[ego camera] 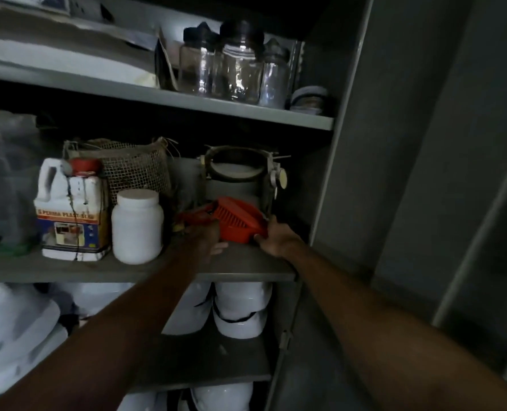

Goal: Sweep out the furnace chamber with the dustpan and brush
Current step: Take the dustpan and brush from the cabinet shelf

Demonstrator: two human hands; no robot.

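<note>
A red plastic dustpan (237, 218) lies tilted on the middle shelf (246, 266) of a grey metal cabinet, at the shelf's right end. A red brush handle (193, 217) pokes out to its left, mostly hidden. My right hand (276, 237) grips the dustpan's right lower edge, thumb under it and fingers over the rim. My left hand (206, 240) reaches in at the dustpan's left side, over the brush; its fingers are in shadow and how they lie is unclear.
A white screw-top jar (136, 226) and a white labelled jug with a red cap (71, 212) stand left of the dustpan. Behind are a mesh basket (133, 167) and a metal ring fixture (240, 170). Glass jars (234, 66) fill the shelf above; white helmets (240, 310) sit below.
</note>
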